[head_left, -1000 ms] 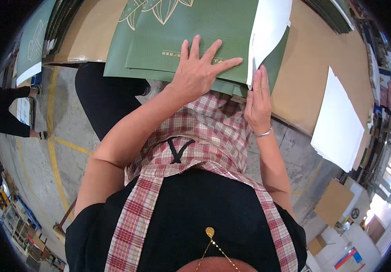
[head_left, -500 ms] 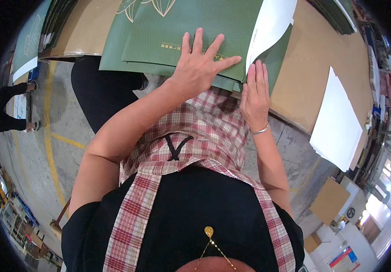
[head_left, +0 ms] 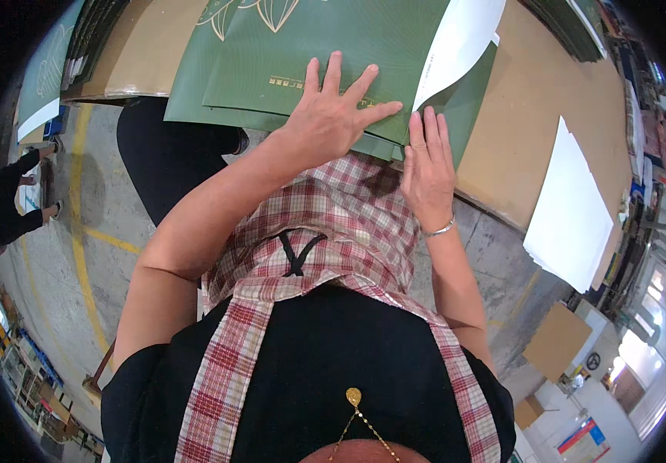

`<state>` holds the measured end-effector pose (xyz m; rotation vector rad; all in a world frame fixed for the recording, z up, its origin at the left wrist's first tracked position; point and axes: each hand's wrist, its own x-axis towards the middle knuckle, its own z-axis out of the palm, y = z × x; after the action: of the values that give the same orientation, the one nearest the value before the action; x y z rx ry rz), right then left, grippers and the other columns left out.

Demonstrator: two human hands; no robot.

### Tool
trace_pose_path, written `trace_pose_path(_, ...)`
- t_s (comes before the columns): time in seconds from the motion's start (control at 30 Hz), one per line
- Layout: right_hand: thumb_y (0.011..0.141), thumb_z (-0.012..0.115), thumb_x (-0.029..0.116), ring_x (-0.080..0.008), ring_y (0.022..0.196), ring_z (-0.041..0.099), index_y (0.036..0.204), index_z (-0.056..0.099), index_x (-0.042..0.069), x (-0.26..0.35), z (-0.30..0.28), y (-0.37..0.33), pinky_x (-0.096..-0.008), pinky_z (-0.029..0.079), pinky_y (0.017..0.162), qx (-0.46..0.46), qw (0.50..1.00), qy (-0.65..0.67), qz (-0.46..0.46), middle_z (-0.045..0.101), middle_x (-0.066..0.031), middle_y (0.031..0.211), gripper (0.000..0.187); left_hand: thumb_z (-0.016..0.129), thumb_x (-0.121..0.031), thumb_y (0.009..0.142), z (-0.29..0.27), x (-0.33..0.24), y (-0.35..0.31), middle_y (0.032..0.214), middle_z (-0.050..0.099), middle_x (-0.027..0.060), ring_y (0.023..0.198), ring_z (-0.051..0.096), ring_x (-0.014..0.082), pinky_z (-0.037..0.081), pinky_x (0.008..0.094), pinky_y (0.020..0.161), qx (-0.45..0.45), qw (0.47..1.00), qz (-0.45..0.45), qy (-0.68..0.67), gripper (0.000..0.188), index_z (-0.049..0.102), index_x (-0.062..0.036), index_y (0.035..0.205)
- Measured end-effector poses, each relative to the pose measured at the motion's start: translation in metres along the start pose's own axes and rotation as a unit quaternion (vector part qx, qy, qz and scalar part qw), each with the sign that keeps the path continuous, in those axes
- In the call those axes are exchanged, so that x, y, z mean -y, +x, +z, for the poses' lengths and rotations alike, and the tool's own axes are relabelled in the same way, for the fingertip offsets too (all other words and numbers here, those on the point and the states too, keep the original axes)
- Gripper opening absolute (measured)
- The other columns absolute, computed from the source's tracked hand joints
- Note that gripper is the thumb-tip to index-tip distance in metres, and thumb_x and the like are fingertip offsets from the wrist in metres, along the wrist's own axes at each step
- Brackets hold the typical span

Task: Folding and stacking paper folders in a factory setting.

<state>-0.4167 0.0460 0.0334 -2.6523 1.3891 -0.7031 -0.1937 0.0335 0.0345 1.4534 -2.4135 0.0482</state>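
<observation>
In front of me on the table lies a green printed sheet [head_left: 232, 73] with gold line drawings and a smaller folded panel on it. My left hand [head_left: 331, 116] rests flat on that panel, fingers spread. At the sheet's right side a flap curls up, showing its white underside [head_left: 452, 54]. My right hand [head_left: 430, 166], with a bracelet at the wrist, lies at the flap's near end, fingers stretched out side by side. Its fingertips touch the fold beside the flap. Under the near edge, more green layers show.
White sheets [head_left: 572, 212] lie stacked at the table's right edge. Dark green stacks stand at the far right [head_left: 564, 27] and far left [head_left: 90, 42] of the brown tabletop [head_left: 518, 116]. Someone in dark clothes [head_left: 13, 193] is off to the left. A brown board [head_left: 556, 339] is at lower right.
My right hand has slid slightly left and toward me along the fold, and the flap's near end has shifted. My left hand stays on the panel, moved slightly left.
</observation>
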Motion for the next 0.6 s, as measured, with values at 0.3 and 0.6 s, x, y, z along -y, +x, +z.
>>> trace_pose_path(0.3,0.091,0.057,0.005,-0.0424,0.135,0.043,0.140,0.051,0.000,0.003,-0.002,0.002,-0.0468,0.040,0.109,0.014,1.000,0.007,0.000,0.046,-0.0212,0.146,0.050,0.064,-0.050,0.083,0.001,-0.032,0.023,0.130,0.045,0.0274,0.132,0.038,0.0421,0.028,0.0583,0.110,0.030,0.994,-0.096,-0.038,0.078,0.045,-0.0005,0.140)
trace_pose_path(0.6,0.096,0.047,0.015,-0.0449,0.145,0.026,0.152,0.023,-0.005,-0.041,0.024,0.078,-0.0470,0.025,0.118,-0.101,0.995,0.015,0.016,0.025,-0.0271,0.157,0.064,0.055,-0.060,0.086,0.011,-0.035,0.019,0.152,0.029,0.0262,0.141,0.025,0.0457,0.018,0.0669,0.111,0.020,0.994,-0.109,-0.002,0.084,0.041,-0.0036,0.147)
